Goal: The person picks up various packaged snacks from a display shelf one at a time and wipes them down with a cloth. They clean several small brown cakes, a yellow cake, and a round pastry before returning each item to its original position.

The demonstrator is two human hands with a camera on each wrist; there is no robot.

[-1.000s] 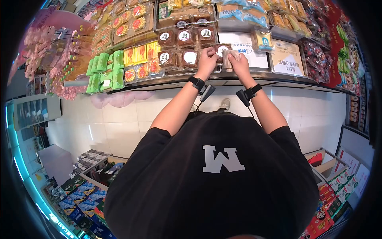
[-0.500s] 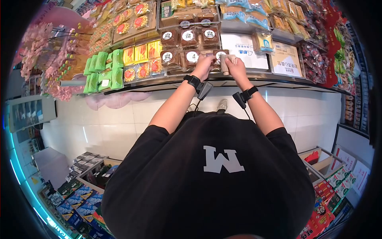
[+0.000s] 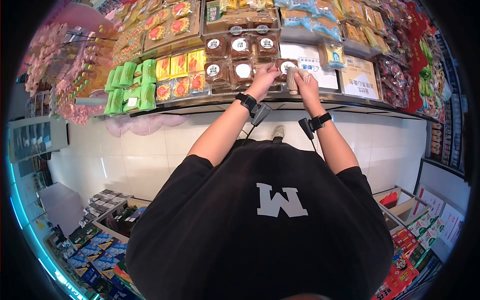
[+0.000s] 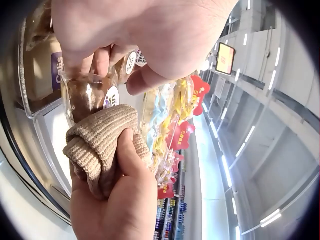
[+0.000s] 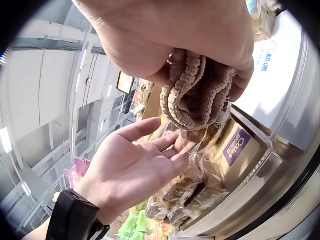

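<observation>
Beige knitted cloth bunched in right hand, fingers curled round it, pressed against clear cake packet at front of shelf. Left hand flat-fingered, relaxed, touching same packet beside brown cake boxes.

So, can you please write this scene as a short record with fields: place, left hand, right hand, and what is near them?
place: shop shelf stocked with packaged snacks
left hand: fingers on a clear wrapped cake packet
right hand: grips a folded beige knitted cloth, held against that packet
neighbours: brown cake packets with round white labels; green packets further left
wrists: black strap with a small camera on each
floor: pale tiles
</observation>
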